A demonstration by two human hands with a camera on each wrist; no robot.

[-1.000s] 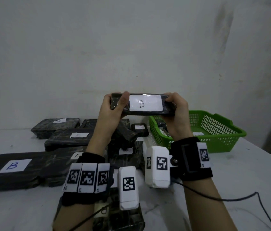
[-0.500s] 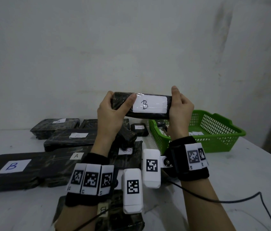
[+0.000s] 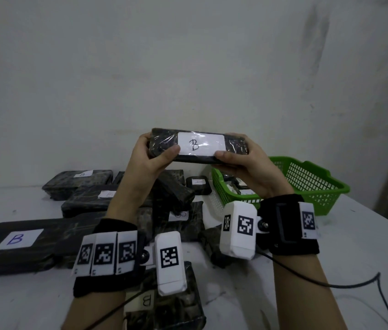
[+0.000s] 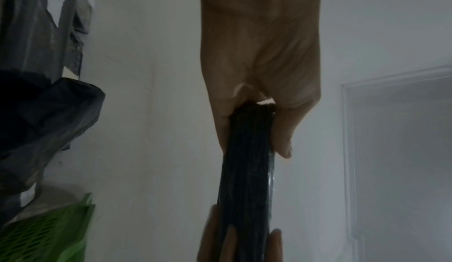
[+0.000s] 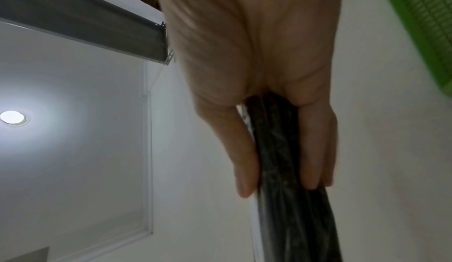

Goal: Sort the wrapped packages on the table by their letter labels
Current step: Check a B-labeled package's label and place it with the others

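Above a cluttered bench (image 3: 331,270), both hands, left (image 3: 150,160) and right (image 3: 247,165), grasp a B-labelled package (image 3: 200,146), now tilted label-forward, ready for the B group.

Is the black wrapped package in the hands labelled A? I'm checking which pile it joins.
No, the white label on the black wrapped package held by the left hand and right hand reads B.

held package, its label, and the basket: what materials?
Held package: dark content under clear glossy film, probably plastic wrap; it glints and wrinkles.
Label: matte white paper with a handwritten B, apparently under the film.
Green basket: moulded plastic, judging by its uniform colour and perforated lattice walls.
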